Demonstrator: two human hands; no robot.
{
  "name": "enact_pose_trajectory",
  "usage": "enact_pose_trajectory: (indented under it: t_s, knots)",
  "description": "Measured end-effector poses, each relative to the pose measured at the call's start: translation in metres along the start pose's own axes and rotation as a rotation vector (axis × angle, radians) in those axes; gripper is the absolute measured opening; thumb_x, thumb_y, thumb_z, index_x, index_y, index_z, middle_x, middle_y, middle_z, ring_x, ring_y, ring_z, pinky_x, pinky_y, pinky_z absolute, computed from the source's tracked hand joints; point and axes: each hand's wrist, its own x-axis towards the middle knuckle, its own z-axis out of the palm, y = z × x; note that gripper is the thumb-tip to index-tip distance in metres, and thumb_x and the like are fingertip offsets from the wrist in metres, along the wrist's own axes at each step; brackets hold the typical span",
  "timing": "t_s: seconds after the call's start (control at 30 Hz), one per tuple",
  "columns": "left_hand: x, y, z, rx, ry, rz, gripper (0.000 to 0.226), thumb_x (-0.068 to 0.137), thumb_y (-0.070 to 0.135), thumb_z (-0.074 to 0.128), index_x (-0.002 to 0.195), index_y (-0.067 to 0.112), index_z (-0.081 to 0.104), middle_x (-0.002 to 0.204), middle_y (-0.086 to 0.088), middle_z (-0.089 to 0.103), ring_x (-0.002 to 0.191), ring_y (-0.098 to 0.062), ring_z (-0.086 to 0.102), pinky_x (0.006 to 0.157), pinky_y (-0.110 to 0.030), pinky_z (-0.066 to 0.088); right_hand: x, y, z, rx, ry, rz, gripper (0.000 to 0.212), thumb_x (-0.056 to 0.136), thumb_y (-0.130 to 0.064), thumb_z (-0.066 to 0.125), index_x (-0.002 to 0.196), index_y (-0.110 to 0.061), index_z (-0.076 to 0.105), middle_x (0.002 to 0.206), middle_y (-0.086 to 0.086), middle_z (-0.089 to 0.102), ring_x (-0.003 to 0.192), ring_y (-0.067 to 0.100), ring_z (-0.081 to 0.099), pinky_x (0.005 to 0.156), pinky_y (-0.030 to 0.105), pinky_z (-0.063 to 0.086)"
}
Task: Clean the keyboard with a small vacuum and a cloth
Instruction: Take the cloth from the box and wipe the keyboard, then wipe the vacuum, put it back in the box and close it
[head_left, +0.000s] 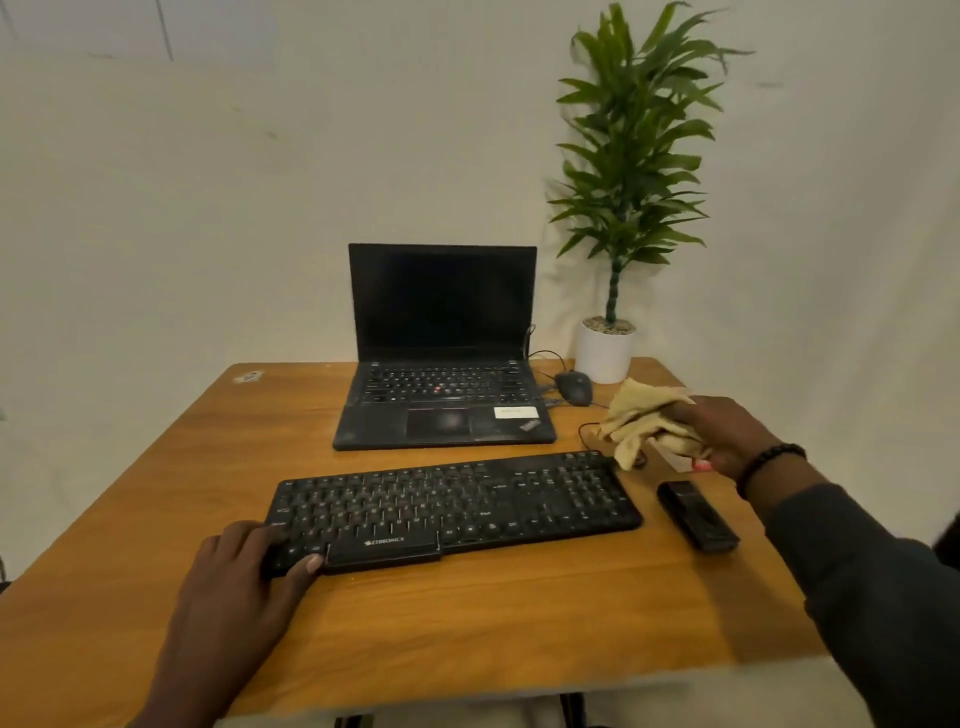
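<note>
A black keyboard (457, 506) lies across the middle of the wooden table (467, 613). My left hand (244, 577) holds its near left corner, thumb along the front edge and fingers on the keys. My right hand (727, 436) grips a bunched beige cloth (636, 418) above the table, just past the keyboard's far right corner. A small black vacuum (696, 514) lies on the table to the right of the keyboard, under my right wrist. A small white and pink object peeks out below the cloth; I cannot tell what it is.
An open black laptop (441, 384) stands behind the keyboard. A black mouse (574, 387) with its cable lies to its right. A potted plant in a white pot (605, 351) stands at the far right corner by the wall.
</note>
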Motion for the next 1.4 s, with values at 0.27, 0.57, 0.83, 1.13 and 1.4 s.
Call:
enact_pose_trajectory:
  t_s: [0.27, 0.57, 0.83, 1.13, 1.4]
  knots:
    - [0.028, 0.075, 0.014, 0.028, 0.012, -0.039, 0.023, 0.088, 0.042, 0.065, 0.093, 0.019, 0.060, 0.100, -0.001, 0.054, 0.091, -0.018, 0.045, 0.074, -0.039, 0.044, 0.007, -0.011, -0.051, 0.136, -0.023, 0.199, 0.011, 0.093, -0.006, 0.058, 0.100, 0.002, 0.059, 0.091, 0.015, 0.061, 0.072, 0.020, 0.058, 0.046, 0.027, 0.053]
    - [0.082, 0.230, 0.078, -0.337, -0.178, 0.210, 0.021, 0.094, 0.043, 0.058, 0.110, 0.029, 0.055, 0.108, 0.014, 0.048, 0.101, -0.003, 0.044, 0.085, -0.024, 0.039, 0.040, -0.019, -0.047, 0.496, -0.090, 0.258, 0.038, 0.090, -0.006, 0.061, 0.126, 0.002, 0.051, 0.120, 0.022, 0.059, 0.099, 0.035, 0.061, 0.088, 0.049, 0.054]
    - [0.115, 0.336, 0.102, -0.725, -0.271, 0.134, 0.016, 0.097, 0.034, 0.059, 0.101, 0.018, 0.060, 0.094, 0.005, 0.061, 0.084, -0.009, 0.056, 0.066, -0.025, 0.040, 0.015, -0.014, -0.068, 0.593, -0.200, 0.186, 0.033, 0.090, -0.008, 0.063, 0.121, 0.004, 0.056, 0.118, 0.023, 0.064, 0.111, 0.035, 0.062, 0.091, 0.048, 0.054]
    - [0.086, 0.343, 0.141, -0.613, -0.290, 0.211, 0.010, 0.094, 0.029, 0.063, 0.100, 0.023, 0.058, 0.097, 0.008, 0.058, 0.094, -0.011, 0.054, 0.079, -0.031, 0.048, -0.023, 0.100, -0.108, -0.694, 0.141, 0.150, 0.037, 0.091, -0.032, 0.064, 0.114, -0.006, 0.052, 0.112, 0.012, 0.058, 0.094, 0.024, 0.057, 0.074, 0.036, 0.052]
    - [0.081, 0.315, 0.124, -0.496, -0.238, 0.222, 0.012, 0.094, 0.031, 0.063, 0.101, 0.028, 0.053, 0.097, 0.014, 0.052, 0.093, -0.006, 0.048, 0.074, -0.023, 0.036, -0.035, 0.093, -0.102, -1.149, 0.204, 0.064, 0.049, 0.098, -0.046, 0.042, 0.134, -0.013, 0.044, 0.132, 0.015, 0.046, 0.122, 0.032, 0.040, 0.099, 0.039, 0.039]
